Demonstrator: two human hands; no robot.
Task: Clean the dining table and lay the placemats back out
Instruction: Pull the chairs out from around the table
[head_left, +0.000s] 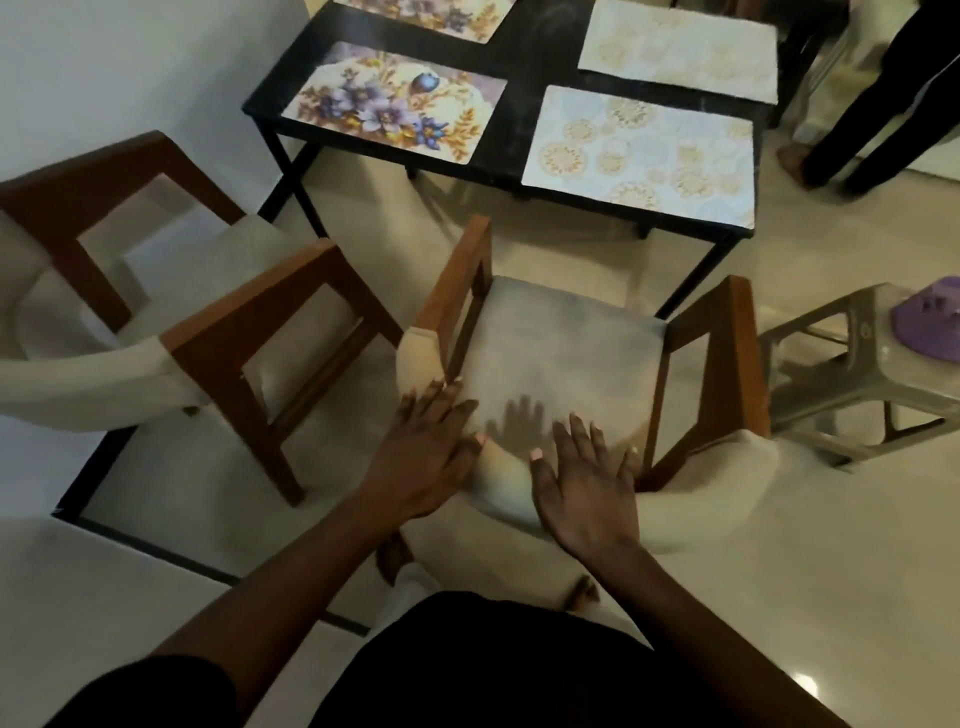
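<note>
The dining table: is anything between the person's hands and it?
Yes. A chair stands between them: the left hand and right hand rest flat on its padded backrest, and its seat lies before the dining table, where four placemats already lie.

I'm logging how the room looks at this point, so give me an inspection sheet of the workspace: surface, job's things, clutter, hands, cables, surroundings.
Surface: black dining table, top dark with faint pale smears between the mats.
Job's things: four placemats lie flat on it, two floral placemats on the left side, two cream patterned placemats on the right side; no cloth seen.
Clutter: nothing seen on the table besides the mats.
Hands: left hand and right hand open, palms on the curved back of the near chair, holding nothing.
Cables: nothing seen.
Surroundings: second chair to the left; grey plastic stool at right with a purple object; another person's legs at upper right.
</note>
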